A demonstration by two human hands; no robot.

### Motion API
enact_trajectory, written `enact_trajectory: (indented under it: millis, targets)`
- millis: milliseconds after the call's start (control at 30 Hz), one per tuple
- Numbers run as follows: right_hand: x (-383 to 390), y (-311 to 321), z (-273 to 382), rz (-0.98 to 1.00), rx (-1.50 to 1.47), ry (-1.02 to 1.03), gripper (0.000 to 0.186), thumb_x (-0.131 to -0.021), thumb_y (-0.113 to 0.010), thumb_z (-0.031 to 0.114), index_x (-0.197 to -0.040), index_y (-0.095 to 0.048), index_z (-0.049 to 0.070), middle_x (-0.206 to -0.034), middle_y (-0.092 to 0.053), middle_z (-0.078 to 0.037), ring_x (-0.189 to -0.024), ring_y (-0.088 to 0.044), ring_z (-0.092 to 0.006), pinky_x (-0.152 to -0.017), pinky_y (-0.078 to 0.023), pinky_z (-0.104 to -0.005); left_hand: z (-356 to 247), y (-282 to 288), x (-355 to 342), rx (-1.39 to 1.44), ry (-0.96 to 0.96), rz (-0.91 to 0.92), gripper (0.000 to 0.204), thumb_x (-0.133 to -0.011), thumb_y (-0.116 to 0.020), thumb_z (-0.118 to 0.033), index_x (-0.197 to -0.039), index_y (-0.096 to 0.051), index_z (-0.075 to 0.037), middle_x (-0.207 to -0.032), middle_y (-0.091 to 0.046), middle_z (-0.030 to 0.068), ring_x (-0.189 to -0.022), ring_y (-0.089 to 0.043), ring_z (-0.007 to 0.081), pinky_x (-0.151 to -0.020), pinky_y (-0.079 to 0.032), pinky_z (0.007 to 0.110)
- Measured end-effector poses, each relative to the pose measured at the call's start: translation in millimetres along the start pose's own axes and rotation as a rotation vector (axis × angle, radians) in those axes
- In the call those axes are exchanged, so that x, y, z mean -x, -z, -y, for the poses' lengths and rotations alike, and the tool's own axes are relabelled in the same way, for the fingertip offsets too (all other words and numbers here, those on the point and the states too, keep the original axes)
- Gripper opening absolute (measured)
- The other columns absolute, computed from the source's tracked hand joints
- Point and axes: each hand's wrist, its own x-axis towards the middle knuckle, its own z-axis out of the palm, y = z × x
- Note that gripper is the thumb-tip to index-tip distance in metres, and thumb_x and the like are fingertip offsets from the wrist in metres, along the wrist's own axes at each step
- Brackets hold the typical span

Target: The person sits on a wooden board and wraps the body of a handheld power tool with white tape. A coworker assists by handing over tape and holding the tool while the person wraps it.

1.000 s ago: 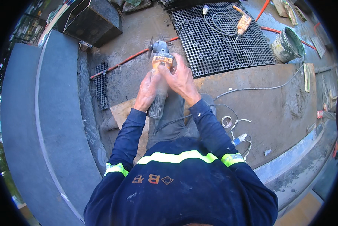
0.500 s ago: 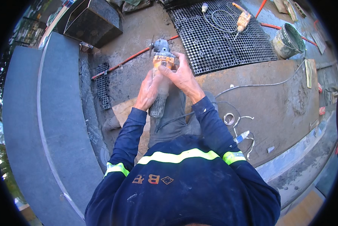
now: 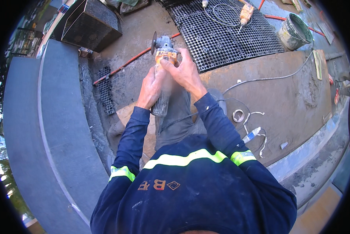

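An angle grinder (image 3: 166, 52) with a dusty orange housing, a grey metal head and a dark lower body is held in front of me, its head pointing away. The thin disc (image 3: 154, 43) stands on edge at the left of the head. My left hand (image 3: 150, 89) is closed round the middle of the body. From the other side my right hand (image 3: 185, 74) grips the orange part near the head, thumb across its top. A grey cord (image 3: 184, 117) trails over my trousers.
Large grey slabs (image 3: 62, 105) stretch along the left. Ahead lie a red-orange pole (image 3: 132, 59) and a black perforated mat (image 3: 221, 39), with an orange power tool (image 3: 246, 14) on it. A dirty bucket (image 3: 295, 33) stands far right. A tape roll (image 3: 238, 115) lies on the board (image 3: 284, 105).
The grinder has turned a little, so more of the disc's face shows. It has shifted slightly left along with both hands, which keep their hold. The whole view has also moved a little.
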Motion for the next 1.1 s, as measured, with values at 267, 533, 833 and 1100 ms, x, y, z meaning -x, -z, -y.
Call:
enact_trajectory:
  millis: [267,533,833,1100]
  targets:
    - [-4,-18,-7,0.054,-0.247,-0.026,0.075,-0.086,-0.091,0.038,-0.136,-0.054,-0.003,-0.123,-0.071,-0.024,-0.112,-0.071,-0.0287,-0.093,-0.059,-0.0409,-9,23,1,0.391,0.187,0.075,0.05,-0.111,-0.053,-0.042,-0.142,-0.052,-0.004,-0.104,-0.069,0.0111,-0.078,-0.074,0.0194,-0.064,-0.063,0.032]
    - [-3,-26,-8,0.054,-0.257,-0.06,0.073,-0.084,-0.092,0.038,-0.134,-0.056,-0.002,-0.12,-0.071,-0.023,-0.109,-0.072,-0.0269,-0.091,-0.059,-0.0404,-14,16,12,0.237,0.105,-0.016,0.052,-0.112,-0.054,-0.046,-0.144,-0.054,-0.005,-0.105,-0.071,0.0089,-0.075,-0.074,0.0171,-0.065,-0.06,0.029]
    - [1,-19,-6,0.019,-0.14,-0.029,0.073,-0.084,-0.091,0.039,-0.132,-0.056,-0.002,-0.116,-0.072,-0.023,-0.104,-0.072,-0.0254,-0.088,-0.06,-0.0391,-13,15,16,0.203,0.061,-0.003,0.047,-0.111,-0.054,-0.04,-0.141,-0.055,-0.003,-0.107,-0.071,0.0094,-0.078,-0.073,0.0176,-0.068,-0.06,0.029]
    - [-1,-21,-12,0.01,-0.238,-0.071,0.072,-0.084,-0.091,0.037,-0.132,-0.056,-0.003,-0.116,-0.072,-0.022,-0.104,-0.072,-0.0247,-0.088,-0.059,-0.0385,-15,18,10,0.089,0.097,-0.024,0.048,-0.107,-0.053,-0.032,-0.144,-0.052,-0.002,-0.114,-0.07,0.0122,-0.08,-0.074,0.0192,-0.072,-0.06,0.032]
